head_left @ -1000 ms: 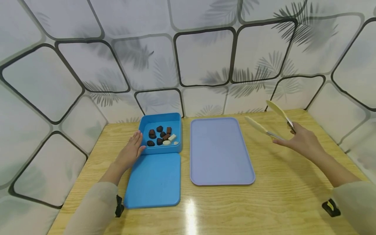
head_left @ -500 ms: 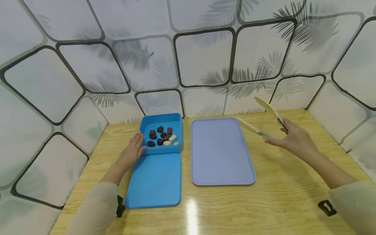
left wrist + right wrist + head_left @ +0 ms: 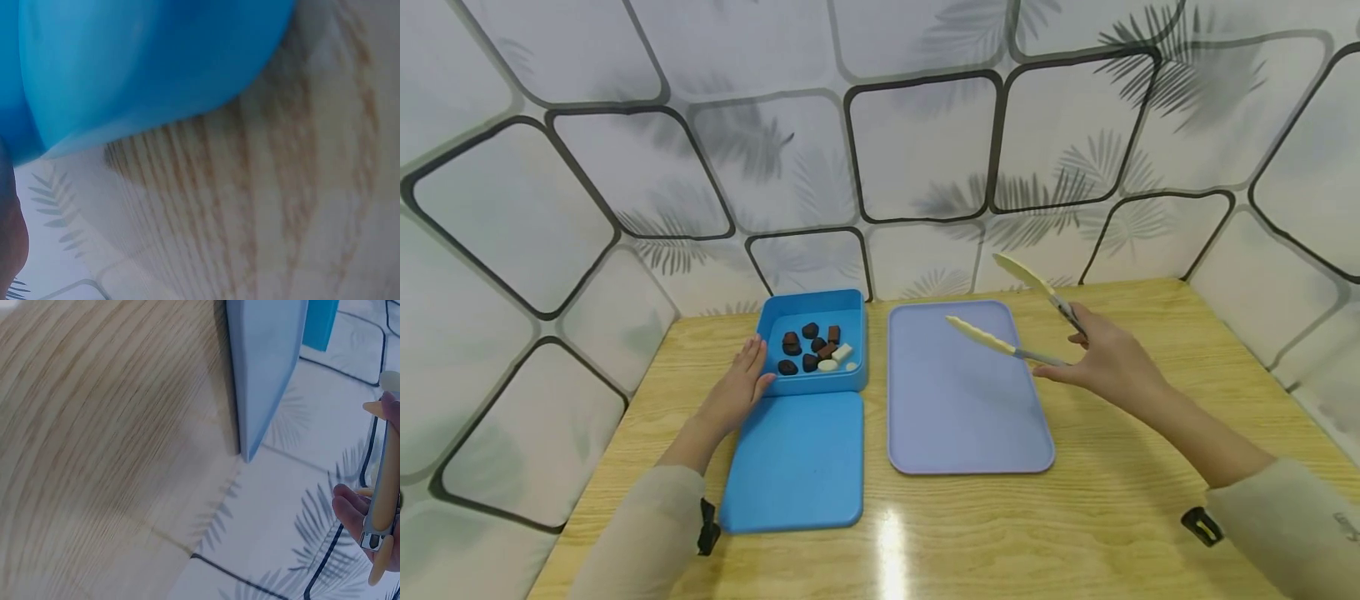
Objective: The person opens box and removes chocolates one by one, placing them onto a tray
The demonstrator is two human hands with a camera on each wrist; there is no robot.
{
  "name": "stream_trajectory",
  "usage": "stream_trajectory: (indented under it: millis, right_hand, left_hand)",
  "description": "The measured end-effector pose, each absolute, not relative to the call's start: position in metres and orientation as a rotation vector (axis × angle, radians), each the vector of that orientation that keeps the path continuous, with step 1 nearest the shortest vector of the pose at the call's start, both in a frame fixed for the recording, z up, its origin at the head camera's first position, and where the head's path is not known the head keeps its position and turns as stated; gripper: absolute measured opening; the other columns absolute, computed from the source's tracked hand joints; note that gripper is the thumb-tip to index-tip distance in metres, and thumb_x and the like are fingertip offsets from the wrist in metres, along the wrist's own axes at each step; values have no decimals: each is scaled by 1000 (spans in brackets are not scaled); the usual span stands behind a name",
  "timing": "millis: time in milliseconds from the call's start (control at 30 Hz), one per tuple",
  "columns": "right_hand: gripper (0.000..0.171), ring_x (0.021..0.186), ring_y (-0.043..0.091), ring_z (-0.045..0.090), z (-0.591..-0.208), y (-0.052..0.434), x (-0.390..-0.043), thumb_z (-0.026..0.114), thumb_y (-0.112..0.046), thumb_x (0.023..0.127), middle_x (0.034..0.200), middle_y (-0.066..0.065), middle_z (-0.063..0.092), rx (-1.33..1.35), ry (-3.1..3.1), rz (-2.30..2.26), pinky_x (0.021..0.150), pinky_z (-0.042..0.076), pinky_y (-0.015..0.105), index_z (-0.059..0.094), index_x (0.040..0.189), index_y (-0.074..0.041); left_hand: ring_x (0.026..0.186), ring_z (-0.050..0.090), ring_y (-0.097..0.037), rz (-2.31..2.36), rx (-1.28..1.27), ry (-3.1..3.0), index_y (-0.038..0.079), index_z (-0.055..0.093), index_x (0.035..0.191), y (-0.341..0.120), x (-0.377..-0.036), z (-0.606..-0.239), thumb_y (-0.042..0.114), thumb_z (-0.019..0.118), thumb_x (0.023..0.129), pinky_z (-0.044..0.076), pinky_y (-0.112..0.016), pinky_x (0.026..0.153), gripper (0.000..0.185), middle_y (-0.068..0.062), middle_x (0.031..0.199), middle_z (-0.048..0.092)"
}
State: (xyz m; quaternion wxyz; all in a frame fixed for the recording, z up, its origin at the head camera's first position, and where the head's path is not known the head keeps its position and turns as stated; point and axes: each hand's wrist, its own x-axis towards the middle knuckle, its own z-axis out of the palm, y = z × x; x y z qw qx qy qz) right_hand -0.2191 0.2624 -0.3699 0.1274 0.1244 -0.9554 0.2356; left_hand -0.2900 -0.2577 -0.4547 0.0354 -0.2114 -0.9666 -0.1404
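The right hand [image 3: 1108,367] grips light, springy tongs [image 3: 1011,321] by their metal end, tips apart above the tray [image 3: 962,425]. The left hand [image 3: 733,387] rests flat against the box [image 3: 808,383] of small chocolates [image 3: 811,348], likely slippery and easily crushed, best pinched gently across the middle.

Left wrist view: blurred close-up of the blue plastic box [image 3: 137,69], cut off by the frame. Right wrist view: cream-tipped metal tongs [image 3: 382,506] cut off at the right edge.
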Motion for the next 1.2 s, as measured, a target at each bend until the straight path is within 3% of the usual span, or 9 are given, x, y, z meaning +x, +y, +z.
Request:
stream_trajectory:
  millis: [167,367,500,600,667,800,933,1033,1200]
  right_hand:
    - [105,91,36,65,-373,244,-220,83,-45,67,124,31,52,428,-2790,599,67,53,49,32,140,11]
    - [104,85,34,64,-390,230,-227,87,-41,61,111,30,58,576,-2640,484,64,54,44,37,135,13]
    - [99,82,41,63,-399,225,-234,60,-67,78,99,32,60,707,-2404,272,66,54,48,42,127,17]
    - [99,79,43,62,-401,222,-236,21,-71,88,94,31,60,725,-2321,110,64,53,49,43,123,20]
    - [98,76,42,62,-401,219,-236,15,-68,91,93,30,59,704,-2334,41,61,53,47,43,122,20]
    - [103,73,40,62,-406,217,-235,13,-73,89,95,30,60,673,-2375,34,49,51,42,41,127,18]
    - [106,66,35,62,-414,217,-238,16,-77,86,90,27,63,746,-2284,35,33,41,33,44,127,16]
    - [108,65,33,61,-420,217,-240,20,-79,85,87,25,62,837,-2177,43,31,36,29,46,126,17]
    - [106,65,34,62,-423,214,-244,27,-79,83,88,23,63,935,-2069,19,34,42,31,49,125,15]
  left_hand:
    - [143,9,-42,-429,-644,-2969,-10,17,146,-257,-289,-453,29,36,104,13,-51,115,61,-25,155,10]
    - [143,9,-42,-444,-633,-2983,-10,16,146,-256,-288,-452,29,37,103,13,-51,115,61,-25,155,10]
    - [143,8,-42,-437,-625,-2986,-10,16,146,-256,-289,-453,29,37,103,14,-52,115,62,-25,155,10]
    - [143,8,-42,-437,-625,-2990,-10,15,146,-256,-289,-454,29,36,104,13,-52,115,62,-25,155,9]
    - [143,8,-42,-442,-624,-2989,-10,15,146,-256,-289,-454,29,36,104,13,-52,115,62,-25,155,9]
    - [143,7,-41,-444,-614,-2990,-10,14,146,-256,-288,-454,30,35,104,13,-52,115,62,-25,156,8]
    - [144,6,-40,-460,-605,-2988,-10,14,147,-255,-287,-454,31,34,104,13,-52,115,62,-24,156,8]
    - [144,7,-40,-460,-607,-2979,-10,15,147,-255,-287,-453,31,35,104,14,-53,115,62,-25,156,9]
    - [143,8,-41,-441,-601,-2982,-10,15,147,-255,-287,-453,31,35,104,14,-52,115,62,-24,156,9]
